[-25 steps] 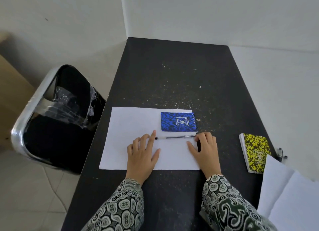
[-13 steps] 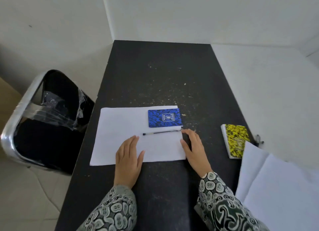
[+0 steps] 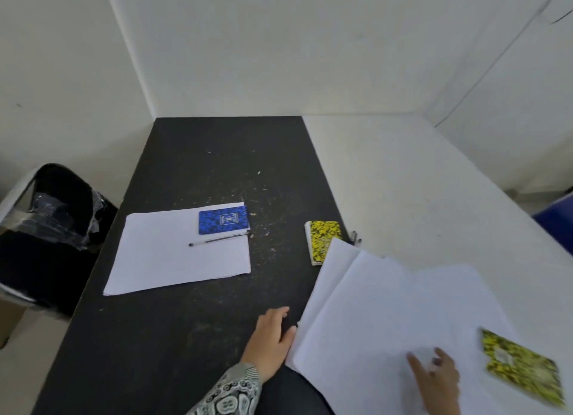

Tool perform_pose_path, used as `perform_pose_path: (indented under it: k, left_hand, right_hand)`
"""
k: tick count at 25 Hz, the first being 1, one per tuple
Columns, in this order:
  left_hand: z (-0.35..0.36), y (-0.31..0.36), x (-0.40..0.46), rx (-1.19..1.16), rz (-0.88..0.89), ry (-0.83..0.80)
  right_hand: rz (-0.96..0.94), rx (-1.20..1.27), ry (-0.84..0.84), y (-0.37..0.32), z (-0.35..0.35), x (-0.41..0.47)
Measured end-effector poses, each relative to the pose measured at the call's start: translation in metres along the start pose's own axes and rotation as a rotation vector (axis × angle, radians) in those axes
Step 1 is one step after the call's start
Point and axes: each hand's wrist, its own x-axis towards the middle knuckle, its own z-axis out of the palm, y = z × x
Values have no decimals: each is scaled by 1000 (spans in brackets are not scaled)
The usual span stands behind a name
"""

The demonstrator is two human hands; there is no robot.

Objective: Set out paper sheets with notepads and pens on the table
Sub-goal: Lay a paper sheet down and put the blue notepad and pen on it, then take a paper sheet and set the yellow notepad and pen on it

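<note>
Under the right hand (image 3: 434,372), spread flat, loose sheets (image 3: 387,306) need one peeled off cleanly; left hand (image 3: 273,340) rests open alongside.

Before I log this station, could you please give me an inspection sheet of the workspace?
Surface: black table, speckled with pale crumbs.
Job's things: paper sheet carrying blue notepad and pen; yellow notepad beside loose sheets; second yellow notepad on them.
Clutter: small dark clip-like item, unclear.
Grippers: left hand at the sheets' edge; right hand flat on them.
Cables: nothing seen.
Surroundings: lined bin, white walls.
</note>
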Motion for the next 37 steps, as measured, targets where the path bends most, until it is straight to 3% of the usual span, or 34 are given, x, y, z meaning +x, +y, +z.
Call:
perform_pose_path:
  k: [2,5,11,18,20,24,28,30,31,33,34,37]
  left_hand:
    - [23,30,5,-130,-151,9]
    - [25,52,9,-193,-335,171]
    - [-8,72,-19,-295,-165,175]
    - [-7,58,-47,-208,-265,243]
    - [-2,69,-46,-328,-282,273]
    - [16,114,-37,-683,-194,296]
    - [48,164,-35,-650,-17,463]
    - [62,176,-38,-632,44,526]
    - [68,177,-41,-635,60,541]
    - [81,175,-50,-643,75,569]
    - [87,173,-54,-637,77,594]
    - [107,173,-69,-556,75,679]
  right_hand:
    - [-6,53,-156,6,11,10]
    - [-5,142,-306,4,21,19]
    - [17,285,-560,-23,18,31]
    - [-287,446,-854,-51,-11,12]
    - [-393,428,-905,-55,-30,14]
    - [-516,379,-875,-60,-77,32]
    - [-620,227,-721,-54,-110,76]
    - [-706,-57,-635,-39,-130,116]
    - [-719,-311,-567,-27,-142,137]
    - [-641,-819,-462,2,-166,173]
    - [-618,-955,-463,17,-174,184]
    - [-609,-914,-432,46,-186,187]
